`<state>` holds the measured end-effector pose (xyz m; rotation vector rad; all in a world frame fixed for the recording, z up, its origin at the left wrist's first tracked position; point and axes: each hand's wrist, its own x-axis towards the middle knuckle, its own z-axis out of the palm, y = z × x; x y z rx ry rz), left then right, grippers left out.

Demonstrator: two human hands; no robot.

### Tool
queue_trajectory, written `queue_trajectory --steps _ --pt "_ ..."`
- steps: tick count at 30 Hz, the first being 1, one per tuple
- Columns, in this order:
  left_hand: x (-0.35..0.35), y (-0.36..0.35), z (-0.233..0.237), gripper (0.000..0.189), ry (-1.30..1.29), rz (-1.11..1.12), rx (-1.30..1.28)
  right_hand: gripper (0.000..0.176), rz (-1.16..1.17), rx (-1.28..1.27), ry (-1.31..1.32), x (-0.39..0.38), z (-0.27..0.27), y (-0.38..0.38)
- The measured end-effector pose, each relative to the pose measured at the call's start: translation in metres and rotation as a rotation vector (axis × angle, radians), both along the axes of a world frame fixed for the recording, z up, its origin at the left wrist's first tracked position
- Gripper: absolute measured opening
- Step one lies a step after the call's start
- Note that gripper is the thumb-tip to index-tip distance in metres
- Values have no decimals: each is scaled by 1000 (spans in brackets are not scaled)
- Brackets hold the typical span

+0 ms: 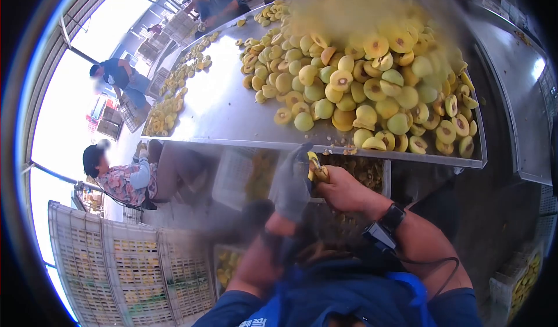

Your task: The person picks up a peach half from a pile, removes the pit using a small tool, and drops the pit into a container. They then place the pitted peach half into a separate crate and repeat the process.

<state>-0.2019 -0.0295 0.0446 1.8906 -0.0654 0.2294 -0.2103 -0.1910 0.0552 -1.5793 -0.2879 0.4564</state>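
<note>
My left hand [292,183], in a grey glove, is closed around a piece of yellow fruit [314,163] just off the near edge of the metal table [244,143]. Bare-skinned, my right hand [339,186] has its fingers closed at the right side of the same fruit; whether it also grips a tool cannot be made out. Beyond both hands lies a large heap of halved yellow-green fruit [349,89], some halves showing brown centres. Small scraps lie along the table's edge above my hands.
Below the table edge stands a crate [372,176] with dark pieces. Stacked crates [133,269] fill the lower left. A seated person [131,179] is at the left, and others are farther back. Another metal table [517,89] stands right; a fruit crate [523,286] sits lower right.
</note>
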Motion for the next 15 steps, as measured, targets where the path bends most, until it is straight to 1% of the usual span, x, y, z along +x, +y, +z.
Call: queue_trajectory --steps 2,3,4,5,6,8,11,12,14,15 --pt "5 0 4 37 -30 -19 -54 18 86 51 31 4 9 -6" --pt "4 -2 9 35 -18 -15 -10 18 3 -64 -64 4 -2 -3" --pt "0 -4 16 34 -1 -12 35 18 -79 -177 -155 1 -24 4" --pt "0 -6 20 35 14 -13 82 18 -167 -288 -246 0 -29 7" --pt "3 -4 16 34 -3 -18 82 18 -144 -222 -246 1 -34 6" --pt "6 3 5 33 -28 -19 79 19 -88 -93 -241 -1 -27 3" --pt "5 3 6 33 -93 -26 108 16 11 99 -312 8 -39 7" --pt "3 2 10 34 -37 -26 120 14 -62 -14 -262 3 -42 7" --pt "-1 -4 25 35 68 -25 143 10 -207 -239 -168 -8 -21 6" --pt "3 -2 19 35 7 -29 188 11 -96 -124 -118 -4 -22 5"
